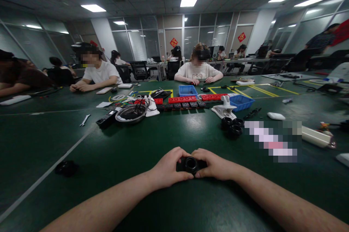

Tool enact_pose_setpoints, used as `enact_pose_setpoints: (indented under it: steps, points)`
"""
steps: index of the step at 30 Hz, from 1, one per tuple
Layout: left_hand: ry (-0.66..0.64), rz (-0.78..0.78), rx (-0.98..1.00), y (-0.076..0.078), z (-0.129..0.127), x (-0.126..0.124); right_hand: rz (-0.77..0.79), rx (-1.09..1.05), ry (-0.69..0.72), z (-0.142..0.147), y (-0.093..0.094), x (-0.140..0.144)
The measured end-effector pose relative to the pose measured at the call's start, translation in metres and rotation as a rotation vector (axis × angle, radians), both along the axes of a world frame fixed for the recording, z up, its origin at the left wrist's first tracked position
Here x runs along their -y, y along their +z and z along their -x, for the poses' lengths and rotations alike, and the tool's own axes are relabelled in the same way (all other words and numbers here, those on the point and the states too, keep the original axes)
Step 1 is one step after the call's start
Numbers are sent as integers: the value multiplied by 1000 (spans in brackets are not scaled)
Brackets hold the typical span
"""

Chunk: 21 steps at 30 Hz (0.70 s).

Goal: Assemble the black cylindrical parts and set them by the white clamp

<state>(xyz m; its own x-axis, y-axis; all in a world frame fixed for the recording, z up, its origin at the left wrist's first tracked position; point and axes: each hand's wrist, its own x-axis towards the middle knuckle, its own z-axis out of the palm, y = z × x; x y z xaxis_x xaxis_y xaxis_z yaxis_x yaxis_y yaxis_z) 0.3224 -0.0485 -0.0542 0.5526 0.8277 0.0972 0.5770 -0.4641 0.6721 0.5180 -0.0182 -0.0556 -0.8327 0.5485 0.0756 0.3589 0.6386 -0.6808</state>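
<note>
Both of my hands are around a black round part with a hole in its middle (191, 165), low over the near side of the green table. My left hand (169, 167) grips it from the left, its thumb along the near edge. From the right, my right hand (214, 165) curls round it, thumb tip close to the left thumb. The far side of the part is partly hidden by fingers. Similar black round parts (236, 130) stand grouped ahead to the right. Another dark round piece (66, 168) lies off to the left.
Ahead are a metal bowl (131, 114) holding dark items, red socket strips (182, 99), a blue tray (187, 90), a second blue tray (241, 102) and a white clamp stand (224, 108). A wrench (85, 120) lies left. Other people (198, 68) sit across the green table (131, 203).
</note>
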Motion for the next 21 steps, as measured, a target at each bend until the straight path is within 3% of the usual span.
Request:
enact_pose_setpoints:
  steps: [7, 14, 17, 21]
  points:
    - [103, -1, -18, 2, -8, 8, -54, 112, -239, 5, -7, 7]
    - [292, -17, 6, -1, -15, 17, -334, 255, -526, 21, -14, 27]
    - [281, -30, 10, -1, -13, 15, -370, 248, -523, 23, -13, 30]
    - [156, -16, 5, 0, -7, 8, -228, 124, -314, 14, -8, 22]
